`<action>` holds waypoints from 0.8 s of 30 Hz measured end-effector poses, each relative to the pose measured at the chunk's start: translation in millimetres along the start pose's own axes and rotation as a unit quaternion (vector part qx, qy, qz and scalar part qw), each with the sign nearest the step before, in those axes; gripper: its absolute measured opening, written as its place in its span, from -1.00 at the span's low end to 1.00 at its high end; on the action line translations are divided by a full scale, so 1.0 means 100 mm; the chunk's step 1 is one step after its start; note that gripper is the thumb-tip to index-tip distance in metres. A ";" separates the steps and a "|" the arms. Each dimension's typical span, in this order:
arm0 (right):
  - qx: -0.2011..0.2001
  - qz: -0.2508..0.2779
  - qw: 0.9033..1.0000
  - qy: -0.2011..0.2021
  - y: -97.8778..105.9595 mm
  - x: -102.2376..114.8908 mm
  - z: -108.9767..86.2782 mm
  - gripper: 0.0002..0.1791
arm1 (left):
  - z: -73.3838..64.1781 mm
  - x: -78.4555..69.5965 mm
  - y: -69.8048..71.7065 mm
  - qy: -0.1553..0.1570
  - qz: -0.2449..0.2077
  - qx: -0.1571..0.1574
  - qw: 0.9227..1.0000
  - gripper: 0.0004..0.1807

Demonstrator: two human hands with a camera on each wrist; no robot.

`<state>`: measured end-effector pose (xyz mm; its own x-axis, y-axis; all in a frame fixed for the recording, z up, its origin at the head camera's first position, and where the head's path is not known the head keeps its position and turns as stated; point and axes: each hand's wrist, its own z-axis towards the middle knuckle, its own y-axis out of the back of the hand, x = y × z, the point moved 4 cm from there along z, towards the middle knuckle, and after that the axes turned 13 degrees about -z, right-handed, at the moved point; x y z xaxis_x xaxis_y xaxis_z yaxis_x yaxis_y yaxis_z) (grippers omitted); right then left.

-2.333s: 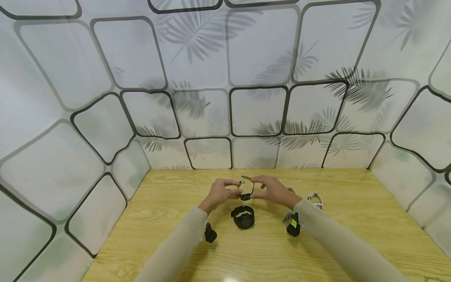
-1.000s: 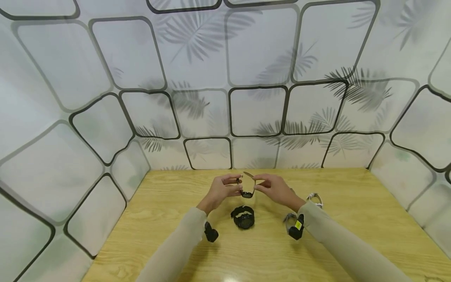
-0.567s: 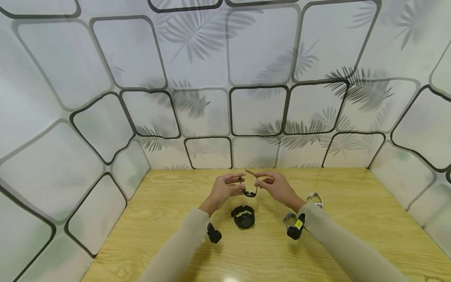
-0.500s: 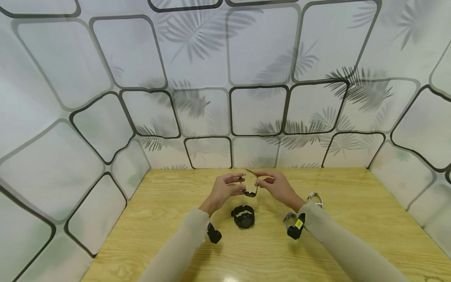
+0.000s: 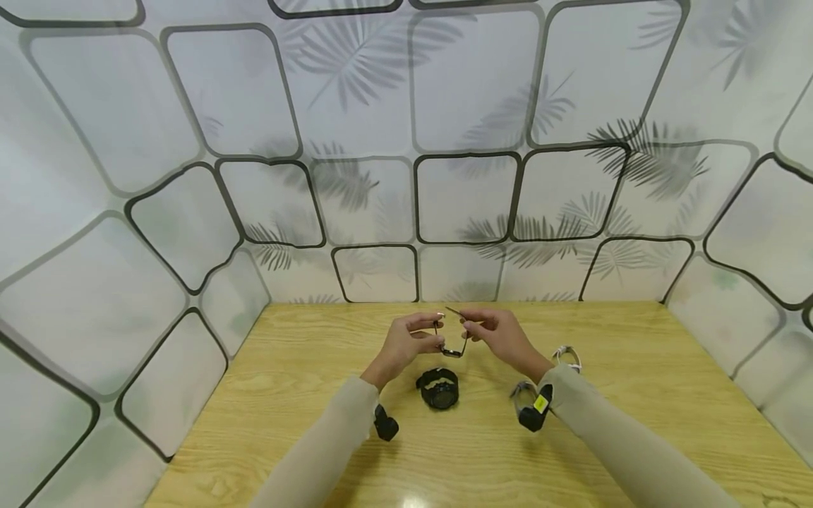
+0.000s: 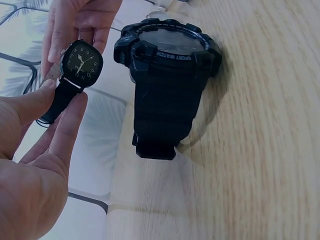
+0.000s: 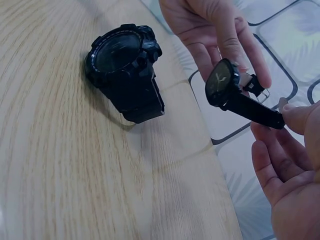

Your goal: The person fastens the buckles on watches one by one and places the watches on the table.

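Observation:
Above the far half of the table, both hands hold a wristwatch with a dark dial and black strap. Its dial faces the left wrist camera, and the strap is unfastened, its two ends raised and apart. My left hand pinches the strap part with the metal buckle, thumb and fingers close to the case. The free strap end is between the thumb and fingers of my right hand. Below the hands, a bulky black sport watch sits on the table with its strap looped.
A watch with a grey strap lies on the right, partly hidden by the right wrist camera. Farther back is a pale-strapped watch, partly behind the sleeve. Patterned curtain encloses the back and sides of the wooden table.
Both hands and the held watch have shifted slightly right. The strap ends have spread wider, and the right wrist has turned a little. The watches on the table stay put.

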<state>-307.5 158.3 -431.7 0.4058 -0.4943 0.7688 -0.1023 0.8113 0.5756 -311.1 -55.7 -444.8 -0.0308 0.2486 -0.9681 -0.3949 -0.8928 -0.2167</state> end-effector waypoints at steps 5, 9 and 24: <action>0.007 0.045 0.998 -0.032 0.01 -0.03 0.00 -0.60 | -0.03 -0.01 -0.01 -0.018 0.031 0.008 0.999 -0.54; 0.022 0.071 0.996 -0.049 0.01 -0.05 -0.01 -0.59 | -0.03 -0.02 -0.02 -0.031 0.056 0.015 0.998 -0.54; 0.036 0.078 0.994 -0.073 0.00 -0.06 -0.06 -0.68 | -0.03 -0.03 -0.07 -0.039 0.042 -0.047 0.997 -0.85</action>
<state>-304.4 163.7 -438.3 0.2435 -0.4079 0.8800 -0.2199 0.8604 0.4597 -305.5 -51.7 -441.2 -0.1331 0.1971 -0.9713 -0.3007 -0.9419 -0.1500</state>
